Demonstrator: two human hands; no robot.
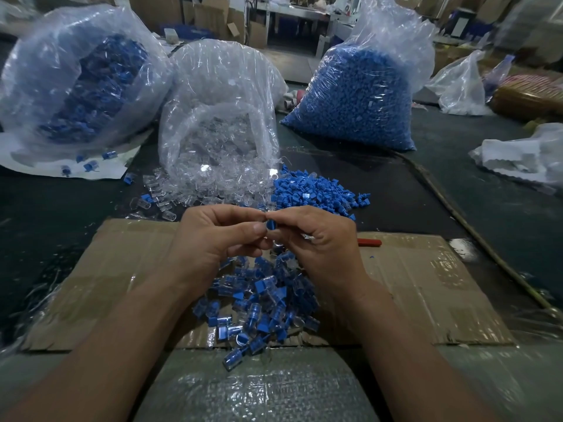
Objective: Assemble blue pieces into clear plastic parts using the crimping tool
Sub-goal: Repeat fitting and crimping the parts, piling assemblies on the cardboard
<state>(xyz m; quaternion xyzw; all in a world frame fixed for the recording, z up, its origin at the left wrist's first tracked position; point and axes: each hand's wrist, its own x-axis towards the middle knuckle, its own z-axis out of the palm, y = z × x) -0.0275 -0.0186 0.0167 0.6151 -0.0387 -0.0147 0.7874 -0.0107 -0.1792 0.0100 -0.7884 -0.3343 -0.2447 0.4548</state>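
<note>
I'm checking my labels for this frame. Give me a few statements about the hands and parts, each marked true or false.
1. The left hand and right hand pinch one blue piece between them. True.
2. The loose blue pieces lie left of the clear parts. False: they lie to the right.
3. The right hand grips the red handle. False: it lies on the cardboard beside that hand.
4. A heap of assembled pieces lies on the cardboard below the hands. True.
5. The right-hand bag holds clear parts. False: blue pieces.
</note>
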